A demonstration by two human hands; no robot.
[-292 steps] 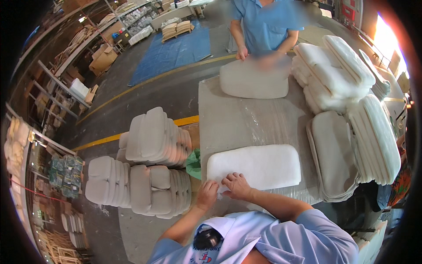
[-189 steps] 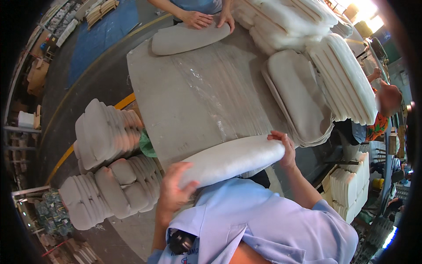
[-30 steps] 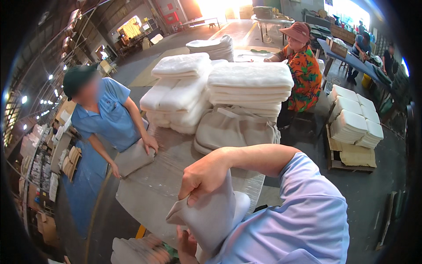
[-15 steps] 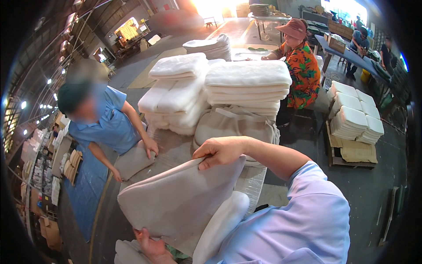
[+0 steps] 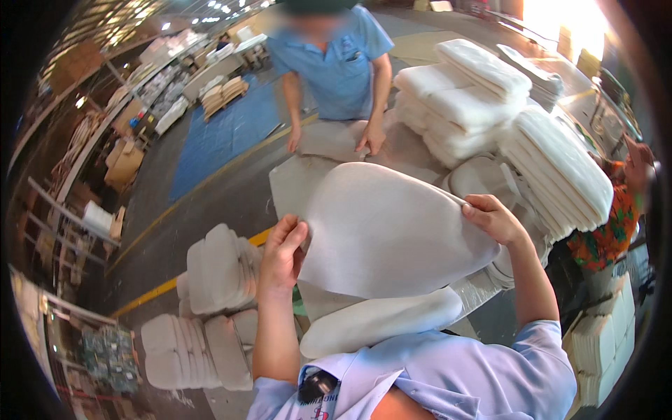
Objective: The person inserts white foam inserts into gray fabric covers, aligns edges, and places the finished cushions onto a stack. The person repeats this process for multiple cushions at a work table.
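With the table (image 5: pixel 294 185) as landmark, the grey piece (image 5: pixel 399 231) is held up over its near half, spread broad between two hands set wide apart. The left hand (image 5: pixel 283 252) holds the piece's left edge (exactly how its fingers close there is hard to make out), while the right hand (image 5: pixel 497 220) pinches the opposite edge. A white pad (image 5: pixel 381 318) lies at the table's near edge, close to the person's shirt (image 5: pixel 448 364); neither hand touches it. The step in hand looks like opening out and steadying the grey piece. The next move seems to call for a firm hold on both edges, kept level, with care for the pad below. Across the table, a co-worker's hands (image 5: pixel 374 135) are at another grey sheet (image 5: pixel 332 140); white stacks (image 5: pixel 556 168) stand along the table's right side, grey stacks (image 5: pixel 217 269) beyond its left.
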